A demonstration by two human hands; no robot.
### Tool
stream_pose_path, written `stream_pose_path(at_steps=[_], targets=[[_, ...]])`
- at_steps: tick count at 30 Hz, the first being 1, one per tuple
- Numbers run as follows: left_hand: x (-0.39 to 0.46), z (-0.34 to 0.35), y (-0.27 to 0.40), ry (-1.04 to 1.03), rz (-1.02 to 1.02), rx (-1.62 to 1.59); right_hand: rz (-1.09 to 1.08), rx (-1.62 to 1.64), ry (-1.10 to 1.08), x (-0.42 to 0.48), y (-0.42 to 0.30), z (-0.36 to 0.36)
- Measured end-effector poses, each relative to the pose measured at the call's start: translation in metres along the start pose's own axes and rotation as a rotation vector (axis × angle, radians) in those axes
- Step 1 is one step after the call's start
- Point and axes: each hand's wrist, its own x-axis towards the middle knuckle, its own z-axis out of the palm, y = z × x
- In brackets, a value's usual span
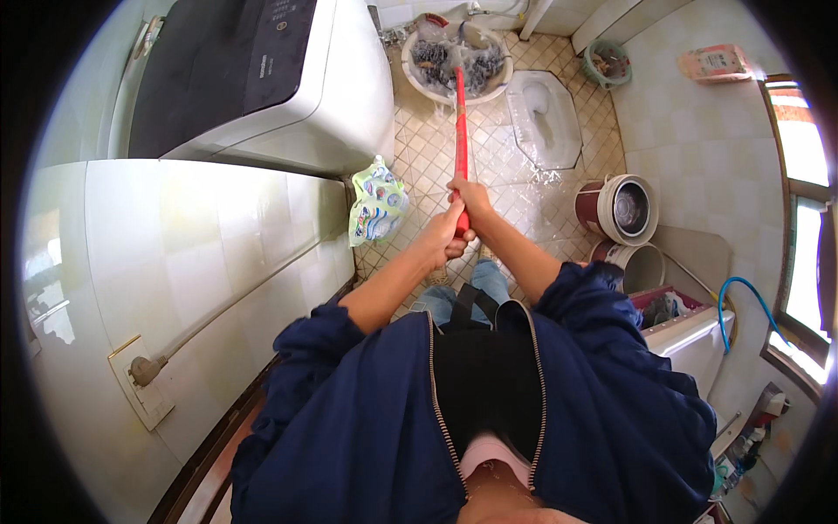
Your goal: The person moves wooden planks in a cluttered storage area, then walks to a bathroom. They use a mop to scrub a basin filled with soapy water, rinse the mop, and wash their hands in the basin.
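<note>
A red handle (461, 141), seemingly a mop's, runs away from me over the tiled floor. Both my hands grip its near end. My left hand (440, 241) wraps the butt end, thumb pointing forward along it. Just ahead of it, my right hand (474, 200) closes around the handle from the right side. The far end dips into a pale round basin (419, 87) by the back wall. Dark, stringy strands (485, 64), probably the mop head, lie in the basin amid splashing water that blurs their shape.
A white washing machine (357, 85) stands at left, with a green printed plastic bag (378, 208) beside it. Right of the basin are a squat toilet (553, 128) and a green basket (605, 63). Buckets (605, 206) lie along the right wall. Wet patches shine on the floor.
</note>
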Motion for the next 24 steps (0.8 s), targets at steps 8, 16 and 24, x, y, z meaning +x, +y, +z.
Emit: stream_pose_path(at_steps=[8,16,24], targets=[[-0.069,-0.032,-0.017,-0.111,-0.108,-0.034,0.122,0.001,-0.166,-0.035,0.033,0.03],[-0.067,-0.078,0.003,0.168,-0.078,0.036,0.233,-0.102,-0.289,0.079,0.012,0.022],[-0.04,-0.095,-0.006,0.273,-0.17,0.16,0.313,-0.271,-0.243,0.229,-0.009,0.032]])
